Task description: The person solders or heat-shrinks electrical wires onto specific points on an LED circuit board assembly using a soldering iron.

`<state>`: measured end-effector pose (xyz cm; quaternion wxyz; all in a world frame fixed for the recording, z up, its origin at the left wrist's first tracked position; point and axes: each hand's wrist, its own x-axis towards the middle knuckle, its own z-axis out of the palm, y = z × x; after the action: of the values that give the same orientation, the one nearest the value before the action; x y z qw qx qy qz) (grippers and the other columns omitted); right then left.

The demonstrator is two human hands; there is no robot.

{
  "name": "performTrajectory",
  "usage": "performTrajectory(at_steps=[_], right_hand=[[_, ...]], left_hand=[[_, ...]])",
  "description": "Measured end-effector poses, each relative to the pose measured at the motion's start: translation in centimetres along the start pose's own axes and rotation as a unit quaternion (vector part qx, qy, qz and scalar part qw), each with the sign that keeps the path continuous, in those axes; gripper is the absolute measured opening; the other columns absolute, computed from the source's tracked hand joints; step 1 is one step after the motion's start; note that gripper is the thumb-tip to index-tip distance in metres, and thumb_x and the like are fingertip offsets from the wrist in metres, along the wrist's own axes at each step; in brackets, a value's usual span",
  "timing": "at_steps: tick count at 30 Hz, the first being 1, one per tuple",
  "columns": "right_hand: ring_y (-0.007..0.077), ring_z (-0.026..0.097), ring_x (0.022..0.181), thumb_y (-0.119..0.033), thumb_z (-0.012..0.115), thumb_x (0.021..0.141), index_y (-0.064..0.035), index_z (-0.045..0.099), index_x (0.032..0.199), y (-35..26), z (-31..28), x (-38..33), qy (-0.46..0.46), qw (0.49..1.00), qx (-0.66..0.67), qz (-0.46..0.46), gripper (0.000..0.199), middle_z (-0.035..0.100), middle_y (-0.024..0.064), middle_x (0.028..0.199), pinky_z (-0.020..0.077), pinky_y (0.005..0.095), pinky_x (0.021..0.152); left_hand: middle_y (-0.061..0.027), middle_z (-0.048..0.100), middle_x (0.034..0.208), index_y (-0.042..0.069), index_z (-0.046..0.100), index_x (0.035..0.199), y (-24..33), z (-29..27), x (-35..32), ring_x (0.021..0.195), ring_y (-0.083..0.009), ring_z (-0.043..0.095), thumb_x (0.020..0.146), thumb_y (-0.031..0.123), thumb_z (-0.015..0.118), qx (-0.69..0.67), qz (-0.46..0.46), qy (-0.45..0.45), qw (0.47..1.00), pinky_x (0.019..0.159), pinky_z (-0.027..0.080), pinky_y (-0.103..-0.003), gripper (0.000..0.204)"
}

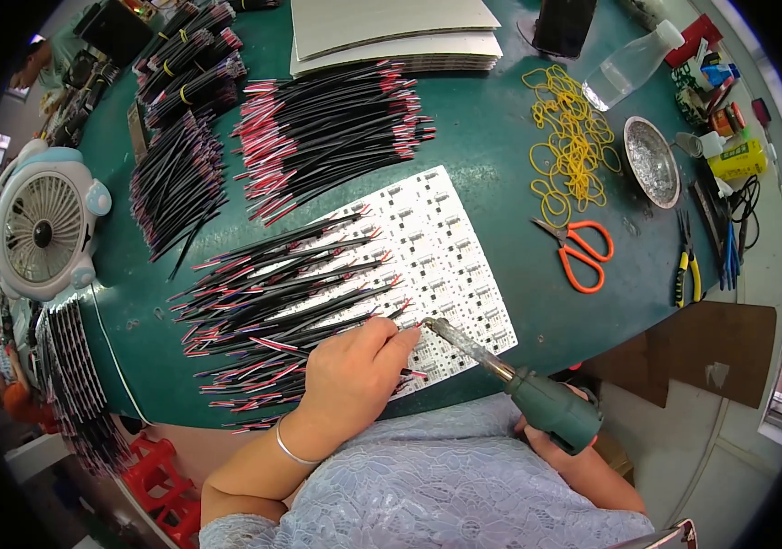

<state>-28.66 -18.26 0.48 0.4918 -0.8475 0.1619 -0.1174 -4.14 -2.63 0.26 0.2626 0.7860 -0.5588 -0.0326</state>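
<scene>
My left hand (350, 375) rests over a white circuit board sheet (460, 252), thumb and fingers pinched on a thin wire whose red end shows just beyond the fingertips. Most of that wire is hidden under the hand. My right hand (551, 446) is wrapped round the green body of a soldering gun (546, 403). The gun's metal tip meets the board right beside the left fingertips. Rows of black wires (290, 279) with red and white ends lie across the left part of the sheet, their right ends on its small dark components.
More wire bundles (332, 133) lie beyond the sheet, near stacked white boards (391, 41). To the right are yellow rubber bands (569, 137), orange-handled scissors (583, 256), a metal bowl (651, 162), a clear bottle (629, 69) and pliers (686, 265). A fan (42, 229) stands left.
</scene>
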Motion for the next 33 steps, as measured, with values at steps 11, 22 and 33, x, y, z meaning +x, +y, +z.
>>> performTrajectory(at_steps=[11,22,33], right_hand=[[0.0211,0.064,0.061,-0.006,0.061,0.080,0.0000,0.064,0.098,-1.2,-0.5,0.8,-0.018,1.000,-0.022,0.010,0.019,0.065,0.0094,0.080,0.0506,0.0341,0.064],[0.0232,0.065,0.081,-0.009,0.066,0.082,-0.0002,0.065,0.102,-2.9,-1.3,-1.2,0.022,0.955,0.188,0.228,0.022,0.067,0.0102,0.090,0.0502,0.0354,0.073],[0.0326,0.063,0.094,-0.006,0.069,0.076,-0.0013,0.067,0.102,-2.5,-0.5,-1.2,0.035,0.973,0.110,0.200,0.027,0.068,0.0135,0.101,0.0482,0.0411,0.085]], left_hand=[[0.0002,0.057,0.077,0.011,0.070,0.094,0.0,0.0,0.1,0.058,-0.0156,0.059,0.062,0.003,0.071,-0.007,-0.007,-0.002,1.000,0.048,0.046,-0.029,0.032],[-0.0011,0.057,0.077,0.011,0.070,0.097,0.0,-0.3,0.2,0.060,-0.0175,0.059,0.061,0.003,0.073,-0.015,-0.014,-0.008,1.000,0.050,0.047,-0.030,0.037],[-0.0023,0.061,0.081,0.012,0.071,0.091,-0.4,-0.4,0.5,0.064,-0.0206,0.061,0.065,-0.002,0.070,-0.063,-0.031,-0.024,0.997,0.054,0.049,-0.031,0.030]])
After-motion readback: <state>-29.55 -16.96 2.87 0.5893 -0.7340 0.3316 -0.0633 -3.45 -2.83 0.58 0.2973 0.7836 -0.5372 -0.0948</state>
